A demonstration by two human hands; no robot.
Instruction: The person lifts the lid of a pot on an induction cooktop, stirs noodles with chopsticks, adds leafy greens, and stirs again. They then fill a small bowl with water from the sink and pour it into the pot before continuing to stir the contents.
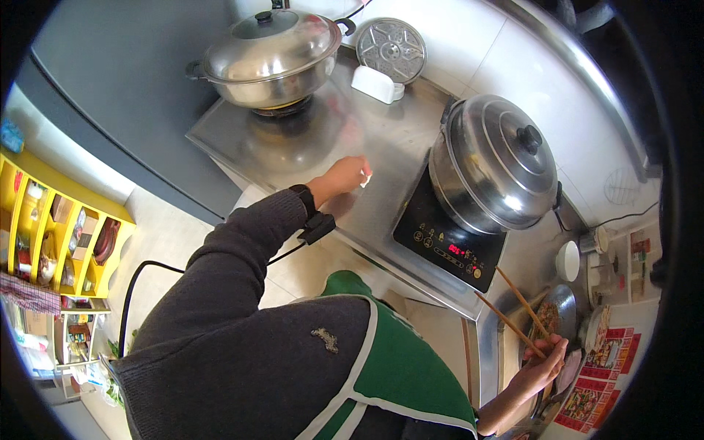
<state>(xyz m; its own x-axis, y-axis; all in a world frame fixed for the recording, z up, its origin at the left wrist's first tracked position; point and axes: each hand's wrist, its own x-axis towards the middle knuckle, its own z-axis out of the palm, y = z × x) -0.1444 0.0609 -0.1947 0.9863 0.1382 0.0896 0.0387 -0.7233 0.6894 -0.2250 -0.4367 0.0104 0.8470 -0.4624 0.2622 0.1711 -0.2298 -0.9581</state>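
My left hand (344,179) is closed on a small white item (365,179), perhaps a piece of tissue, above the steel counter (379,214). My right hand (544,363) grips a pair of wooden chopsticks (514,324), whose tips are spread apart and point toward the induction cooker (440,247). On that cooker, its red display lit, stands a lidded steel pot (495,165). Beyond the right hand lies a dark metal bowl or pan (561,308) holding chopped reddish food (545,316). Its lower part is partly hidden by the hand and chopsticks.
A large lidded steel wok (269,60) stands on a burner at the counter's back left. A round perforated steamer plate (391,49) leans on the wall behind a white plastic holder (377,85). A white bowl (567,260) is at the right. Yellow shelves (60,220) stand far left.
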